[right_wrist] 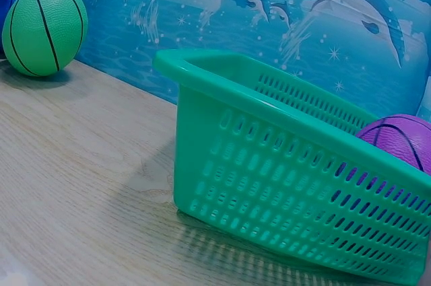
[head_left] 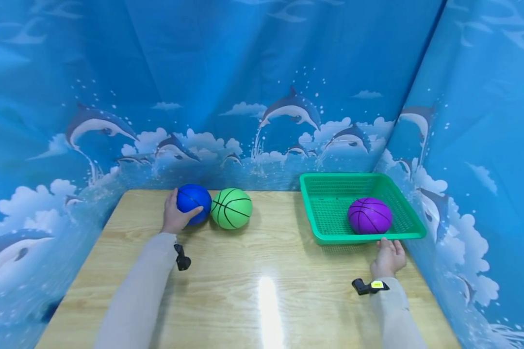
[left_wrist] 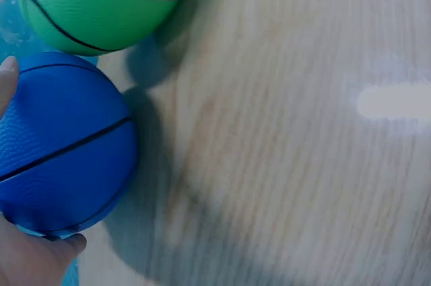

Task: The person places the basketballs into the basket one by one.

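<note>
- At the left of the head view, we saw the left hand (head_left: 177, 214) reach up from the lower edge, thumb and fingers spread around the blue ball (head_left: 194, 196) and holding it.
- At the right, the right hand (head_left: 388, 259) had its fingers bent against the near rim of the green basket (head_left: 332, 238); we could not tell whether they gripped it.
- The left wrist view gave us digits on two sides of the blue ball, at its left edge and lower left.
- The right wrist view showed us the basket's slotted outer wall; only the head view showed its floor, with the purple ball (head_left: 369, 215) inside, right of centre.
- The green ball (head_left: 232, 208) sat just right of the blue one, near the table's (head_left: 227, 291) back edge.
- We saw bare tabletop between the green ball and basket, and across the lower middle, where a glare streak lay.
- The basket's right side stood close to the dolphin-printed backdrop (head_left: 227, 58).
</note>
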### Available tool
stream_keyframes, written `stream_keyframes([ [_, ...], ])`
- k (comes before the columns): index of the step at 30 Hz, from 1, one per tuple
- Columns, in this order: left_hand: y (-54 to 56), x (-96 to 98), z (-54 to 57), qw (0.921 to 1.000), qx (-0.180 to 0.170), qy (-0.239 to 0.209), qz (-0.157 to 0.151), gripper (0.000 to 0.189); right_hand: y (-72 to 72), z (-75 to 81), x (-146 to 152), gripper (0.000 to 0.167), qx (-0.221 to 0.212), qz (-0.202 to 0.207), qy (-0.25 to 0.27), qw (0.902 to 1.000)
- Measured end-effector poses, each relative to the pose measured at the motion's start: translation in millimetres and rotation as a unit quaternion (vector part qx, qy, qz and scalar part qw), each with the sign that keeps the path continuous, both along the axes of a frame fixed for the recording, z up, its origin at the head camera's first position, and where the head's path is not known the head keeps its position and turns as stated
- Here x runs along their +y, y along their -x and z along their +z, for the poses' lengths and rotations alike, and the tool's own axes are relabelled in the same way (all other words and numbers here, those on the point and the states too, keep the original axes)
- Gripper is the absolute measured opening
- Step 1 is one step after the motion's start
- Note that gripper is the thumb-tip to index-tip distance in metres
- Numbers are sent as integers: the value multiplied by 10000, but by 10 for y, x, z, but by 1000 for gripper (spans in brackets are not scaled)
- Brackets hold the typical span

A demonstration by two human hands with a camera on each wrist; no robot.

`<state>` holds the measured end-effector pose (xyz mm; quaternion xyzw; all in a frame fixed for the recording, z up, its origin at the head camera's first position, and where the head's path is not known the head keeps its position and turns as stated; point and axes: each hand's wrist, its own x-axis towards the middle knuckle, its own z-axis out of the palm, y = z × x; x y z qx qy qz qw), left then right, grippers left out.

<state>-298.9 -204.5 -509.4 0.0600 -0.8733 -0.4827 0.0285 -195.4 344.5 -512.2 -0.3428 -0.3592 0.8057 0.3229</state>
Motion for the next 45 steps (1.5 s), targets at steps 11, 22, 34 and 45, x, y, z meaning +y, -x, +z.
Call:
stream_keyframes([
  [11, -55, 12, -83, 9983, 430, 75, 397, 104, -9, 8, 17, 65, -135, 112, -4, 9998],
  [22, -86, -14, -54, 9959, 446, 14, 784, 96, 2, -38, 0, 64, -188, 80, 38, 9998],
  [34, -119, -88, -107, 9936, 591, -87, 956, 97, 9, -36, 13, 63, -11, -53, 8, 10000],
  [45, -128, -161, -45, 9906, 828, -105, 1080, 100, -7, -8, -6, 64, -109, 40, 0, 9999],
])
